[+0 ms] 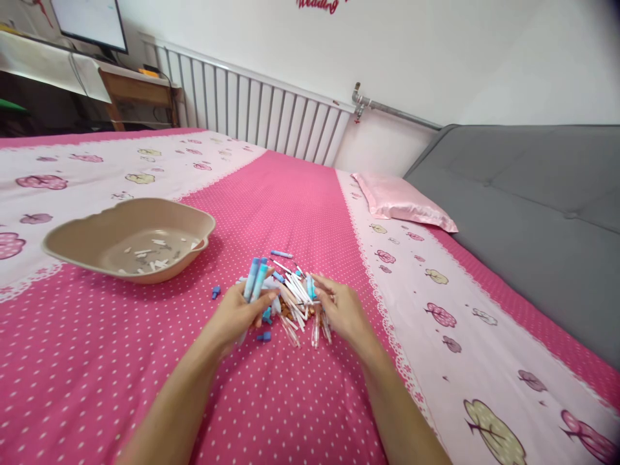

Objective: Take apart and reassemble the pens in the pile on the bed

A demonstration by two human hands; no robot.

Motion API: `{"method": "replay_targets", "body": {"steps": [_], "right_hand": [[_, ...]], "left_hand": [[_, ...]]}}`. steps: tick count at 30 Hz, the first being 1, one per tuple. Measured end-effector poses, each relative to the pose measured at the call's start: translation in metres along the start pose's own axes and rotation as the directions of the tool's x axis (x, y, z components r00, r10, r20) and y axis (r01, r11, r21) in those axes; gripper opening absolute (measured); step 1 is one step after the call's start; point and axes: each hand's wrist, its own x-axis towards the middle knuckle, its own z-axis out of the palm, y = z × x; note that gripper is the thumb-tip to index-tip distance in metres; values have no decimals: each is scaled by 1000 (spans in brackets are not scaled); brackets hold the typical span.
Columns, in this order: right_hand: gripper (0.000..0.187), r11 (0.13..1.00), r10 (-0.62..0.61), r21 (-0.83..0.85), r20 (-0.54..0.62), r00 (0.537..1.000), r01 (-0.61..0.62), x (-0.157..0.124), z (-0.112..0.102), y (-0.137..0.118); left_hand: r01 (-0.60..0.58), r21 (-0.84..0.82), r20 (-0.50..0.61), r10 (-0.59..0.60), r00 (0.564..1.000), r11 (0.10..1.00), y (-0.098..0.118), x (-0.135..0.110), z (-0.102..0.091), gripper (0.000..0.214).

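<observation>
My left hand [247,309] is closed around several blue pen barrels [255,279] that stick up past the fingers. On the other side of the pile, my right hand [339,303] pinches a small light-blue pen part [310,286] between thumb and fingers. Between both hands lies a heap of thin white sticks [296,289], with clear plastic tubes [316,330] at its near edge and small brown pieces partly hidden beneath. A loose blue piece [264,336] rests just in front of the heap, and one blue barrel [281,254] lies behind it.
A beige plastic basin [130,278] holding small white pieces stands to the left on the pink dotted bedspread [290,400]. Near it lies a blue cap-like piece [216,292]. A pink pillow [402,201] leans by the grey headboard [533,187], and a white radiator [252,97] runs along the wall.
</observation>
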Motion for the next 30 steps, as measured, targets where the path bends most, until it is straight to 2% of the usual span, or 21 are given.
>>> {"method": "replay_targets", "body": {"steps": [3, 5, 8, 10, 13, 16, 19, 21, 23, 26, 28, 30], "right_hand": [[36, 999, 3, 50, -4, 1000, -3, -2, 1, -5], [33, 986, 15, 165, 20, 1000, -18, -5, 0, -11], [34, 927, -22, 374, 136, 990, -30, -11, 3, -24], [31, 889, -38, 454, 204, 978, -60, -15, 8, -32], [22, 853, 4, 510, 208, 978, -112, -19, 14, -37], [21, 770, 24, 617, 225, 974, -162, -18, 14, -36], [27, 681, 63, 699, 243, 968, -220, -14, 7, -31], [33, 644, 136, 726, 201, 970, -241, -11, 2, -27], [33, 595, 212, 768, 137, 968, -239, -8, -3, -24], [27, 479, 306, 850, 74, 949, -220, -5, -5, -20], [26, 403, 342, 888, 77, 937, -220, -4, -4, -20], [26, 345, 351, 913, 92, 932, -220, -3, -3, -21]], "left_hand": [[-20, 57, 85, 15, 996, 998, 2, -3, 1, 42], [-11, 71, 170, -2, 985, 997, 3, -5, 2, 35], [0, 117, 327, -38, 944, 993, 0, -8, 6, 23], [-3, 130, 409, -51, 911, 992, -4, -9, 10, 20], [-9, 103, 446, -38, 894, 995, -9, -10, 16, 19], [7, 96, 439, -49, 897, 995, -8, -11, 17, 25], [95, 46, 416, -105, 903, 994, -5, -10, 15, 34], [173, -50, 343, -146, 928, 984, -3, -7, 12, 33], [220, -164, 199, -186, 962, 962, -2, -4, 8, 27], [168, -293, -13, -179, 984, 941, -1, 1, 3, 20], [109, -337, -37, -129, 991, 935, 0, 2, 2, 20], [78, -370, 0, -84, 996, 926, 2, 0, 2, 28]]}}
